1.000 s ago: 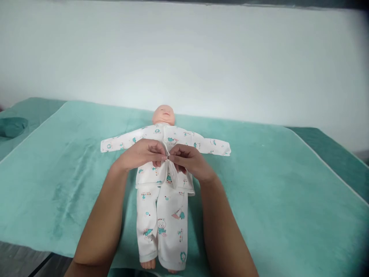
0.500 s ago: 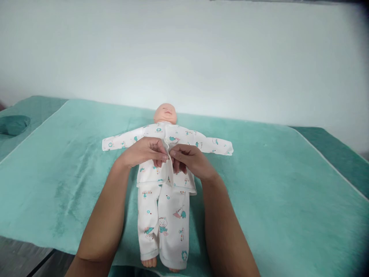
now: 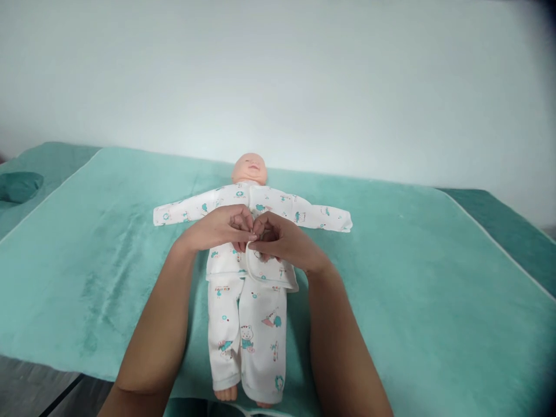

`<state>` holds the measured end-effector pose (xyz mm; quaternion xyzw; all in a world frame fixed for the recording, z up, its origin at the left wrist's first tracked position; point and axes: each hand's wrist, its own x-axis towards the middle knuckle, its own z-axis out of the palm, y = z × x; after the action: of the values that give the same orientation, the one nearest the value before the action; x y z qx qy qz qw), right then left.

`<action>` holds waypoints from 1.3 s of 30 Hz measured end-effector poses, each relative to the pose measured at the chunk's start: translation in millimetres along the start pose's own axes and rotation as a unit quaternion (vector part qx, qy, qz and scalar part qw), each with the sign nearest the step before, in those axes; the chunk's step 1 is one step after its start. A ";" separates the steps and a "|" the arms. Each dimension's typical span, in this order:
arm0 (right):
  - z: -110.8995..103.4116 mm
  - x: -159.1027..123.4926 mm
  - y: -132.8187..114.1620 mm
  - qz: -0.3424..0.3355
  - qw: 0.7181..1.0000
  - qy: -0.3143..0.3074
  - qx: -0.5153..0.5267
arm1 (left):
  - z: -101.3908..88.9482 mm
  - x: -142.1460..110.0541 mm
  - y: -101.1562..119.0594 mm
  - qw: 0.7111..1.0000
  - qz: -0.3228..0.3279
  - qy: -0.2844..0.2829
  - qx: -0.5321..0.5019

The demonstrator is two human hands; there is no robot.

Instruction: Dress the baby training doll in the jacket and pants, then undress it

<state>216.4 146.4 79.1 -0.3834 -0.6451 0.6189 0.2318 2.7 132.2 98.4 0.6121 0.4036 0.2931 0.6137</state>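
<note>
A baby doll [image 3: 249, 168] lies on its back on a teal towel [image 3: 391, 278], arms spread wide, feet towards me. It wears a white printed shirt [image 3: 286, 205] and matching trousers [image 3: 247, 330]. My left hand [image 3: 217, 229] and my right hand [image 3: 284, 240] meet over the doll's chest. Both are closed in a pinch on the shirt's front edges, fingertips touching each other. The right flap curls up under my right fingers. What lies between the fingertips is too small to make out.
A pale wall [image 3: 278, 81] rises right behind the doll's head. A darker teal sheet [image 3: 499, 226] shows beyond the towel on the right, and a dark teal cushion [image 3: 19, 185] lies at the far left. Bare floor [image 3: 30, 388] shows at the bottom left.
My hands have drawn closer together over the chest. The right shirt flap, hanging straight before, now curls over towards the left.
</note>
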 end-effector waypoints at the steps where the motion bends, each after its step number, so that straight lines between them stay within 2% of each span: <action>1: -0.2 0.3 0.5 -0.003 1.000 0.000 0.006 | 0.4 0.0 0.6 1.000 -0.002 0.001 0.001; 14: -5.3 4.4 7.0 -0.021 0.998 -0.025 0.056 | -8.8 -0.5 -7.7 0.998 0.026 -0.042 -0.029; 22: -6.7 4.1 8.5 -0.036 0.998 -0.034 0.044 | -9.7 3.3 -7.6 0.998 0.000 -0.065 -0.009; 33: -7.3 3.3 11.4 -0.056 0.996 -0.058 0.031 | -10.1 4.7 -9.4 0.998 -0.017 -0.057 -0.013; 39: -4.2 3.2 7.7 -0.031 0.998 -0.036 0.043 | -9.9 4.4 -9.6 0.998 -0.027 -0.060 -0.018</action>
<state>219.4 151.1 71.5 -0.3302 -0.6375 0.6521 0.2437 -4.9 140.2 89.1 0.6062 0.3768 0.2463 0.6557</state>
